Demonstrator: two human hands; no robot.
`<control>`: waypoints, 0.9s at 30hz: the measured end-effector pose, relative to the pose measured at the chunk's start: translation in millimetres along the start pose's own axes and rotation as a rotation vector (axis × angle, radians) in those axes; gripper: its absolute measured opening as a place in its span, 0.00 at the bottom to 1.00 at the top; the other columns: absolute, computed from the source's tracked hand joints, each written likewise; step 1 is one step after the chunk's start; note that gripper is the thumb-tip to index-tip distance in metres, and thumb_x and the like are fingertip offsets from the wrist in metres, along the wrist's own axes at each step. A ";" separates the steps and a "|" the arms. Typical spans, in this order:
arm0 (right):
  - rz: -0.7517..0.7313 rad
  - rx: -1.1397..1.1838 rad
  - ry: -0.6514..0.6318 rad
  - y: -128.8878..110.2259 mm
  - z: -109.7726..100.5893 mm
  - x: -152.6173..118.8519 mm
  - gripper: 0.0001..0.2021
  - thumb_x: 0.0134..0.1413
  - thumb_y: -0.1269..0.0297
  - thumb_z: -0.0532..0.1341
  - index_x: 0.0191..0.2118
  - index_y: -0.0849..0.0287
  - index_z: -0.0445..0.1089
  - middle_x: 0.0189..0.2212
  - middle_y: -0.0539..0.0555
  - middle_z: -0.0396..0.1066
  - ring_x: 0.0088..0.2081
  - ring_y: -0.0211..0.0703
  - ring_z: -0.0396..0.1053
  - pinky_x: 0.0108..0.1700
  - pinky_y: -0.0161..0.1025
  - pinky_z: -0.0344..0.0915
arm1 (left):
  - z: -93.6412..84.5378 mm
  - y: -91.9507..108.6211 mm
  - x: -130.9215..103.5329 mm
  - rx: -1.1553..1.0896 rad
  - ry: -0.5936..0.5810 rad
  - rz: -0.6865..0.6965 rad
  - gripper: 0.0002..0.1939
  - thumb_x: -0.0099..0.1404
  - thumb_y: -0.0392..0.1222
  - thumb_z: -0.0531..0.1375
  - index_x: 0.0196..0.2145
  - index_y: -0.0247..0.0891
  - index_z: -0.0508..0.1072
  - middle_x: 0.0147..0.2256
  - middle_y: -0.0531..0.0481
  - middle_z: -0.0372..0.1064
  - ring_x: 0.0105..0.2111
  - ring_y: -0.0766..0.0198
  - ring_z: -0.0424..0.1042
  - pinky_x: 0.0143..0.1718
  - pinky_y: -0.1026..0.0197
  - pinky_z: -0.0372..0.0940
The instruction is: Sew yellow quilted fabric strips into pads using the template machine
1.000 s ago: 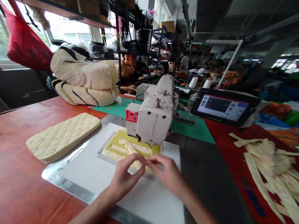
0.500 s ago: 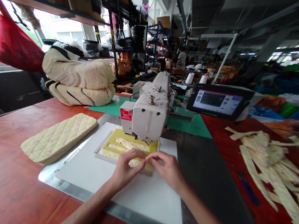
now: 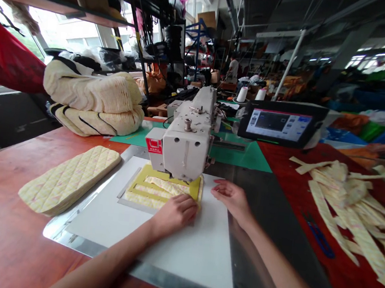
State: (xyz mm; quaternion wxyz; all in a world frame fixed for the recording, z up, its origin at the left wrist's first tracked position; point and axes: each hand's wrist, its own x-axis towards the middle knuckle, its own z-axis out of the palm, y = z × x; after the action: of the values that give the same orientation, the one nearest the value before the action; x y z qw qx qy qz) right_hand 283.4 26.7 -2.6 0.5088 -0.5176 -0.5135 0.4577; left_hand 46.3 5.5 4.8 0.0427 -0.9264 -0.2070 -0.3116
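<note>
A yellow slotted template (image 3: 160, 176) lies over a quilted cloth piece (image 3: 143, 198) on a white sheet (image 3: 109, 220), under the head of a sewing machine (image 3: 186, 150). A pale cloth strip (image 3: 167, 186) crosses the template's slots. My left hand (image 3: 176, 213) rests on the near right part of the template and strip with its fingers curled; what they hold, if anything, is hidden. To the right, apart from the template, my right hand (image 3: 231, 197) hovers by the sheet's edge, fingers bent and loosely apart, holding nothing visible.
A stack of quilted pieces (image 3: 70, 179) lies at the left, with larger folded bundles (image 3: 93, 101) behind. On the right are a control screen (image 3: 277, 125), a heap of cloth strips (image 3: 348, 201) and blue snips (image 3: 318, 235). A person (image 3: 233, 68) stands far back.
My hands, together at the template's near right before, have parted. The right moved right and opened; the left turned palm down onto the strip. The view has shifted slightly.
</note>
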 end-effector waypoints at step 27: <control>0.028 -0.010 0.028 17.0 2.8 3.9 0.35 0.41 0.42 0.70 0.48 0.67 0.72 0.30 0.55 0.71 0.28 0.35 0.71 0.31 0.31 0.71 | -21.1 -37.7 4.8 0.222 -0.180 0.047 0.13 0.76 0.39 0.51 0.40 0.30 0.73 0.44 0.40 0.74 0.46 0.54 0.73 0.47 0.54 0.71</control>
State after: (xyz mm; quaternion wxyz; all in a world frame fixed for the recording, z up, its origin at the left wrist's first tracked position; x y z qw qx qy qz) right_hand 281.9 31.6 -19.6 0.5069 -0.5337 -0.5013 0.4549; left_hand 22.5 37.1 22.6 0.1336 -0.9447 -0.2217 -0.2015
